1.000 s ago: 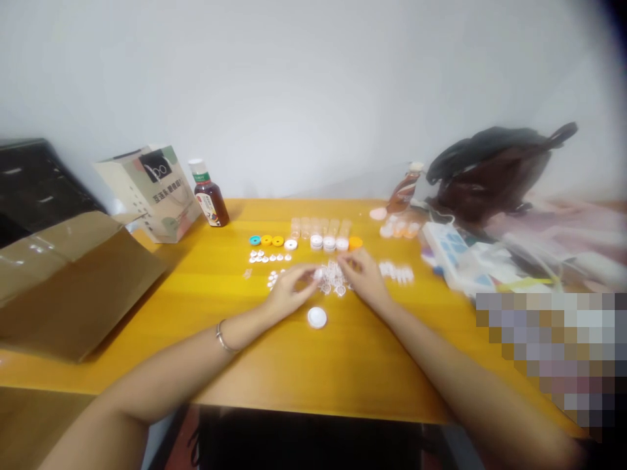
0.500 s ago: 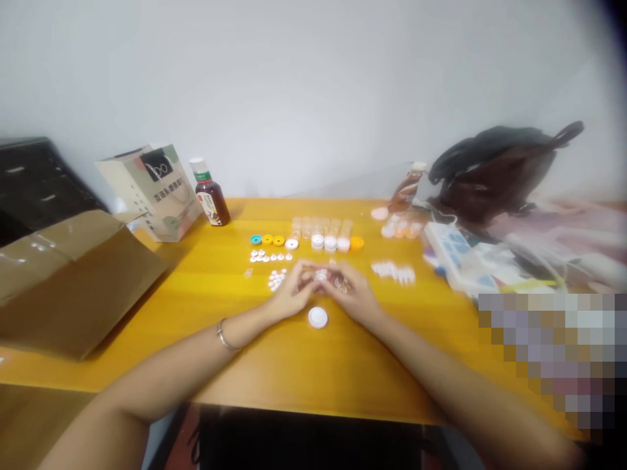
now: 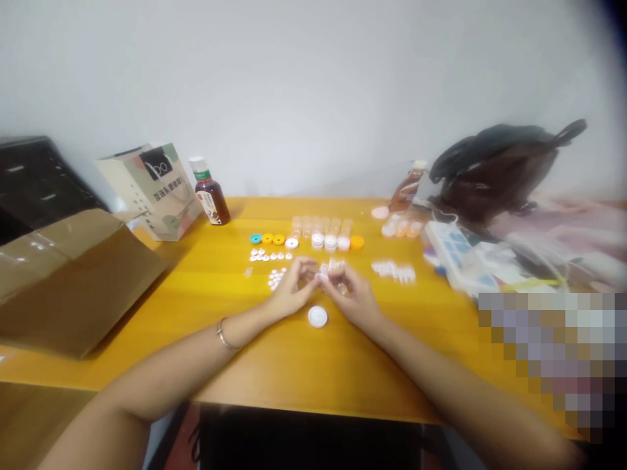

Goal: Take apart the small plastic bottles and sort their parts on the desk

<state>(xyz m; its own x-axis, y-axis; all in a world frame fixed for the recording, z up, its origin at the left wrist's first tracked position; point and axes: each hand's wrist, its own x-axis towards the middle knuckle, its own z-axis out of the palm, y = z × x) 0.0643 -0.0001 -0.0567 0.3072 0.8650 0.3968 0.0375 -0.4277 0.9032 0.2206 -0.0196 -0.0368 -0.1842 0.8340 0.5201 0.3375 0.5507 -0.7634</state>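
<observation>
My left hand [image 3: 295,287] and my right hand [image 3: 353,294] meet over the middle of the table, fingertips pinched together. Between them is a small whitish piece [image 3: 322,277], too blurred to name. A round white lid [image 3: 318,316] lies flat just below my hands. Small white discs [image 3: 277,279] are scattered beside my left fingers, and small clear pieces [image 3: 341,287] lie by my right fingers. Farther back stand coloured and white caps [image 3: 279,240], stacked white caps [image 3: 330,242] and a row of clear little jars [image 3: 322,226].
A cardboard box [image 3: 73,281], a paper bag [image 3: 164,189] and a dark bottle [image 3: 213,199] stand at left. To the right are small white pieces [image 3: 394,271], a tilted brown bottle [image 3: 409,188], a power strip [image 3: 455,254] and a dark bag [image 3: 499,170].
The fingers of both hands have shifted slightly around the small piece, and my right fingers are drawn back a little, showing more clear pieces behind. The rest looks the same.
</observation>
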